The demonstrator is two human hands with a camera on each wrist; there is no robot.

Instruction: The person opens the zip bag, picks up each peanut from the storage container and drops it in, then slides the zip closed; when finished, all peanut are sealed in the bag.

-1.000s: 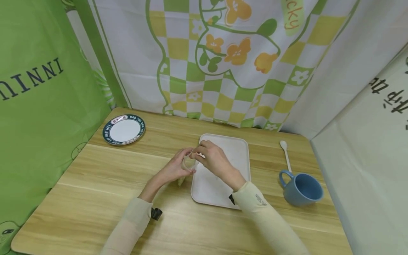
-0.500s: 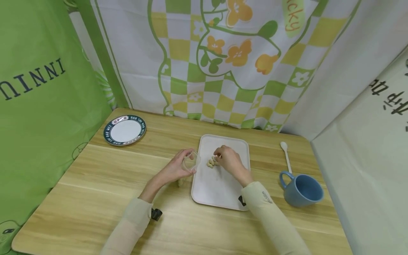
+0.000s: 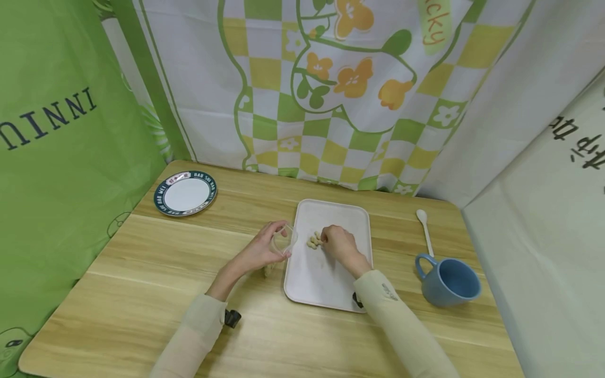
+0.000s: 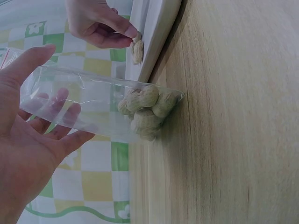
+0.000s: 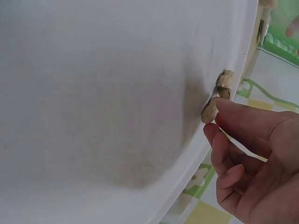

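Observation:
My left hand (image 3: 260, 248) holds a clear zip-top plastic bag (image 4: 84, 100) by its mouth, fingers and thumb spread around it so the top gapes. Several unshelled peanuts (image 4: 145, 112) lie in the bag's bottom corner, close over the table. Right of the bag is a white tray (image 3: 321, 283) with a small cluster of peanuts (image 3: 313, 241) near its middle. Over that cluster, my right hand (image 3: 341, 245) pinches one peanut (image 5: 210, 111) between thumb and index finger, right at the tray surface. Part of the cluster is hidden behind this hand in the head view.
A dark-rimmed white plate (image 3: 185, 194) sits at the table's back left. To the right of the tray stand a blue mug (image 3: 444, 289) and a white spoon (image 3: 424, 228). Patterned curtains (image 3: 326, 131) hang along the table's back edge.
My right hand has moved from the bag's mouth rightward and down to the peanuts on the tray, which its arm hid before. The left hand and bag stay nearly in place.

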